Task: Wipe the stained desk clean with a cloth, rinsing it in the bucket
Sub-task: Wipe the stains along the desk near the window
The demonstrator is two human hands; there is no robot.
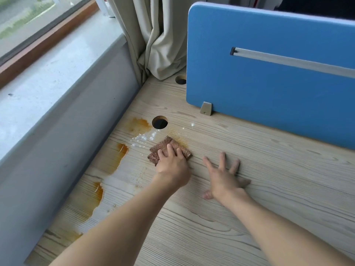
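A folded brown cloth [164,145] lies on the light wood-grain desk [249,198]. My left hand [172,164] presses flat on top of the cloth, fingers pointing away from me. My right hand [225,175] rests palm down on the bare desk just right of it, fingers spread, holding nothing. Orange-brown stains run along the desk's left edge: one beside the cable hole [139,122], one further along [119,156] and a long one nearer me [94,200]. White powder or foam [143,139] is spattered just left of the cloth. No bucket is in view.
A round cable hole [159,122] opens in the desk just beyond the cloth, another [181,80] further back. A blue partition screen [269,73] stands along the desk's far side. A grey wall ledge and window sill [57,83] border the left; a beige curtain [159,35] hangs in the corner.
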